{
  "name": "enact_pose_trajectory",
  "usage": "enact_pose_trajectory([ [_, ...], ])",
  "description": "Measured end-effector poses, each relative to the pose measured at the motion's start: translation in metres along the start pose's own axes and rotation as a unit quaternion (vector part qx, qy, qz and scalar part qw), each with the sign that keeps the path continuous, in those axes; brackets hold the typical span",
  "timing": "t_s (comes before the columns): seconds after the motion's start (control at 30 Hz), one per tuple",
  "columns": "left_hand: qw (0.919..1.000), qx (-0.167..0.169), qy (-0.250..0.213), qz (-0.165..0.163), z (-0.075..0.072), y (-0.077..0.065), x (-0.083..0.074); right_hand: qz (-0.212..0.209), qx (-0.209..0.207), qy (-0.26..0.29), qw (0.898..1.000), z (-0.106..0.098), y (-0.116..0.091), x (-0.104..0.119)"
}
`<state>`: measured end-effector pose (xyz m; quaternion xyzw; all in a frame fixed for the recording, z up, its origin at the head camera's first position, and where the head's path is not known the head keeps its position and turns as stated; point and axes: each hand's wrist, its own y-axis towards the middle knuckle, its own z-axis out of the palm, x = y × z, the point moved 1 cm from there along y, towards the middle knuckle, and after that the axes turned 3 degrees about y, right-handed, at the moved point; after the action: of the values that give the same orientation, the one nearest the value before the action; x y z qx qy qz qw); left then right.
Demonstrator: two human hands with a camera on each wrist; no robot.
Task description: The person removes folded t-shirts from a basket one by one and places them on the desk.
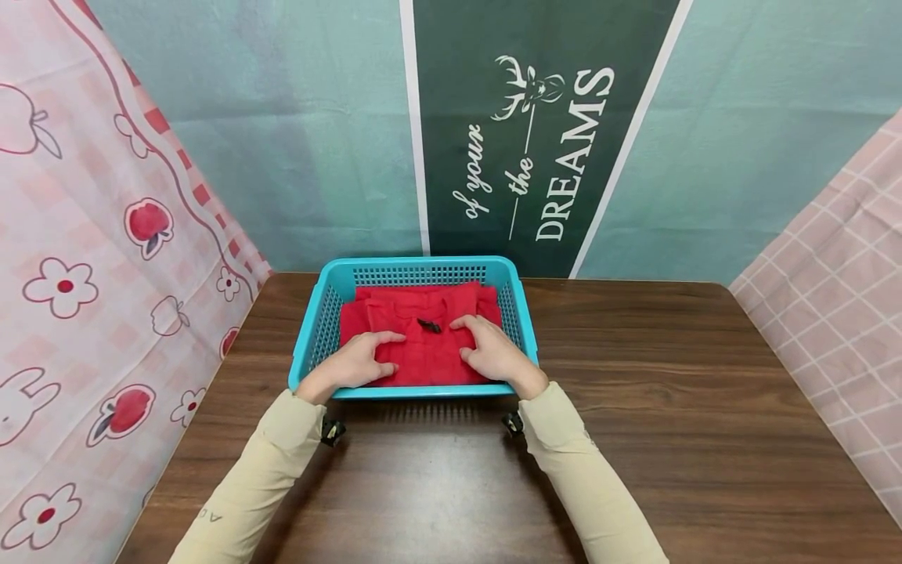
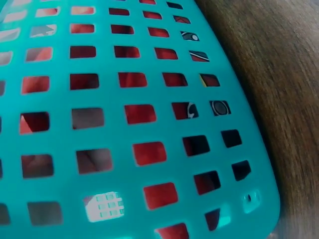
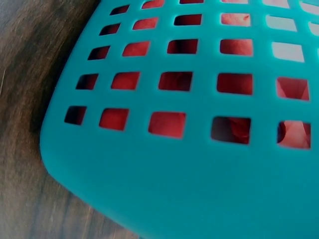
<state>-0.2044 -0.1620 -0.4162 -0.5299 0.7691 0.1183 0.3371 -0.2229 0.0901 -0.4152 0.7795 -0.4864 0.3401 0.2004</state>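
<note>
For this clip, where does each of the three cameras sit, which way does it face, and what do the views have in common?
Head: worn on the head, looking forward and down at the teal basket on the wooden table; shows the left hand, the right hand and both sleeves, the hands resting on the red garment.
Left wrist: close against the basket's perforated wall, table to the right; no hand plainly shows.
Right wrist: close against the basket wall, table to the left; no hand plainly shows.
Shared: all three show the basket, red cloth and table.
</note>
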Motion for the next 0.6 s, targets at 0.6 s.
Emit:
enact_pose_trajectory([
  [0.6, 0.9991, -0.04, -0.004, 0.011, -0.0005, -0.002, -0.0004, 0.013, -0.015, 0.017, 1.0, -0.0008, -0.0006, 0.0032],
])
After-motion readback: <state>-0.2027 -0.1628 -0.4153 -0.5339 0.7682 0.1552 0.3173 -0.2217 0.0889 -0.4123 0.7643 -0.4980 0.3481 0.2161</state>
